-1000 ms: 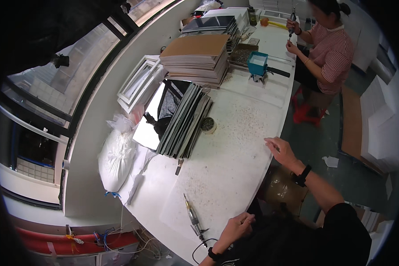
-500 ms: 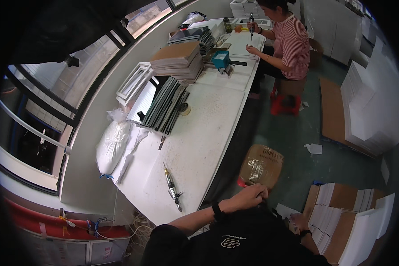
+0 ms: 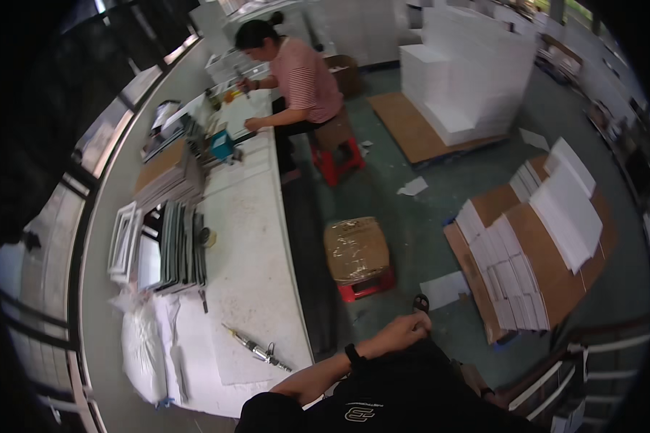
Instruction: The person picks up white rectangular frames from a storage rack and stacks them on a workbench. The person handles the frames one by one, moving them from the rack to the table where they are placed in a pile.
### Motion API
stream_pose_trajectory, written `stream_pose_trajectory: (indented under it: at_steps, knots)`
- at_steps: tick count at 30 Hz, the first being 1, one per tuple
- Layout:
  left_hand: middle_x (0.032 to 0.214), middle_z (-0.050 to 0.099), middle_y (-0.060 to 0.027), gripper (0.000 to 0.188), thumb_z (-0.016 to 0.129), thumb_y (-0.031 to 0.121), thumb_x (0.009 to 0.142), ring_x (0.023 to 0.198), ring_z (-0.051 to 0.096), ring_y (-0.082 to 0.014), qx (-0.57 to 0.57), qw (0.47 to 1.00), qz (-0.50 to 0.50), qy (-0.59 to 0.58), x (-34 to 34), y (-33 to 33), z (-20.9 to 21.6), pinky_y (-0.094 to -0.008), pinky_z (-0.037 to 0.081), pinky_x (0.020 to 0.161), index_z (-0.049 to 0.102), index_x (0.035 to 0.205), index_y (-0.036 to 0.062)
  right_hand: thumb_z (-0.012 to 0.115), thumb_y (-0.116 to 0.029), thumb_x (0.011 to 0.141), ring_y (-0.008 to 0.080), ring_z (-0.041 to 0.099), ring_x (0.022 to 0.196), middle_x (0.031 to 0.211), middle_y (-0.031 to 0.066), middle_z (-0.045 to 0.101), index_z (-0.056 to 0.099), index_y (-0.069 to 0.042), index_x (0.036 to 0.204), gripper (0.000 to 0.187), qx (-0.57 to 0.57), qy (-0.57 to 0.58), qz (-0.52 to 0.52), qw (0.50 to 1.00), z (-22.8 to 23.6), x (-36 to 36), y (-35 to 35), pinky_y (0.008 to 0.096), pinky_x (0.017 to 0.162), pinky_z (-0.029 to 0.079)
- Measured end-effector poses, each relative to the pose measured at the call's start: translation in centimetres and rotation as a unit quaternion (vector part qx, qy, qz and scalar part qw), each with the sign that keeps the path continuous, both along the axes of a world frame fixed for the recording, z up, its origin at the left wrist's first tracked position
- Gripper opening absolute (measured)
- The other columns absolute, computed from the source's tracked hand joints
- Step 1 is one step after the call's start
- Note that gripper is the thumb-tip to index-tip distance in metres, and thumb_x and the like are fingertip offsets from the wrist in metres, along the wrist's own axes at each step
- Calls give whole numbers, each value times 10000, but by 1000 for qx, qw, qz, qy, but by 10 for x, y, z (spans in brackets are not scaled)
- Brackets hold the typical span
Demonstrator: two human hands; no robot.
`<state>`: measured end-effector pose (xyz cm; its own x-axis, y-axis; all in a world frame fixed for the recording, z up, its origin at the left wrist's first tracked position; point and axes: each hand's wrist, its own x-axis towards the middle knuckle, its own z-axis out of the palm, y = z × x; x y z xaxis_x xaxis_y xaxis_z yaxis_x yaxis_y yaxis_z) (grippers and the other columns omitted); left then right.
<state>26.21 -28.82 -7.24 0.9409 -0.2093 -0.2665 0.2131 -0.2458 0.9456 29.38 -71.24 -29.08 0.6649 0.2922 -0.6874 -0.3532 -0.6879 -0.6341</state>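
My left hand (image 3: 403,333) is closed, its fingers curled in over my dark trouser leg; nothing shows in it. A dark band circles that wrist. Low beside my body, my right hand (image 3: 472,377) is dim and mostly hidden, so its fingers cannot be made out. Left of my left forearm, a slim silver power screwdriver (image 3: 258,349) lies on the white worktable (image 3: 249,270), touched by neither hand. Beyond my left hand, a taped cardboard box (image 3: 356,249) rests on a red stool (image 3: 367,287).
Dark framed panels (image 3: 180,245), stacked brown sheets (image 3: 167,169) and a stuffed white bag (image 3: 141,350) line the table's left side. A person (image 3: 303,83) in a striped shirt works at its far end. White board stacks (image 3: 469,72) and cardboard bundles (image 3: 549,252) stand on the right.
My view has swung right and lifted, so the table sits further left and more floor shows. My left hand stays curled at my leg; the right has become harder to see.
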Motion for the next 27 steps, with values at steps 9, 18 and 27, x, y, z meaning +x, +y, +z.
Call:
stream_pose_trajectory:
  at_steps: [9,18,27]
  knots:
    - [765,702,-80,210,582,216,1023,624,593,-96,9,985,-90,147,-43,-96,-95,-250,459,560,585,1018,6,593,-411,965,163,687,718,820,65,718,718,-19,943,412,28,12,-307,951,7,-160,-98,320,645,570]
    - [710,687,-75,355,546,296,1035,630,640,-156,236,884,-394,85,-62,-275,-68,-313,500,610,667,944,-25,606,-459,976,262,700,942,1000,87,745,729,-90,1039,394,-133,-135,-262,946,-36,-372,-199,346,800,577]
    - [815,729,-115,282,573,264,1008,735,697,-194,119,850,-512,21,-100,-555,-84,-333,539,689,668,1010,-2,608,-319,963,245,716,894,1010,110,732,685,12,1123,376,57,60,-759,646,-26,-536,-351,367,767,600]
